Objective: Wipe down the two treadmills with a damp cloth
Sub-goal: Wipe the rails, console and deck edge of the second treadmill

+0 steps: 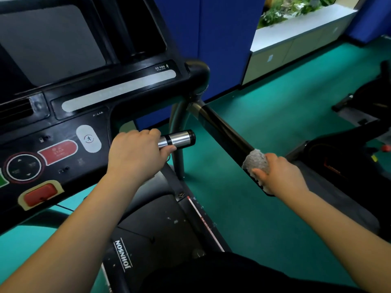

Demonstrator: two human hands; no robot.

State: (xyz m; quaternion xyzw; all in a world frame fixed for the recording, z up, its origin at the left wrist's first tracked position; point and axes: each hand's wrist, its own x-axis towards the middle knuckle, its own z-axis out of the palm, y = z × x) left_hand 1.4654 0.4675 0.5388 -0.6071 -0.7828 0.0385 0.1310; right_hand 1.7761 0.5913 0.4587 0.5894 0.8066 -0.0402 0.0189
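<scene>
Right hand (281,174) is gripping the grey cloth (256,160) wrapped round the treadmill's right handrail (224,132), wiping it; left hand (135,153) is clutching the silver pulse grip (177,138). Next probably calls for sliding the cloth along the rail. Deck is reading "JOHNSON" (123,255); red button (58,152) "STOP".

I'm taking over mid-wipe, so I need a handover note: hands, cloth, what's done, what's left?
Left hand grips the silver grip below the console.
Right hand holds the cloth wrapped round the right handrail, low on the bar.
Done: unclear, no wipe marks show.
Left: probably the rail's upper stretch, the console and the second treadmill.
</scene>
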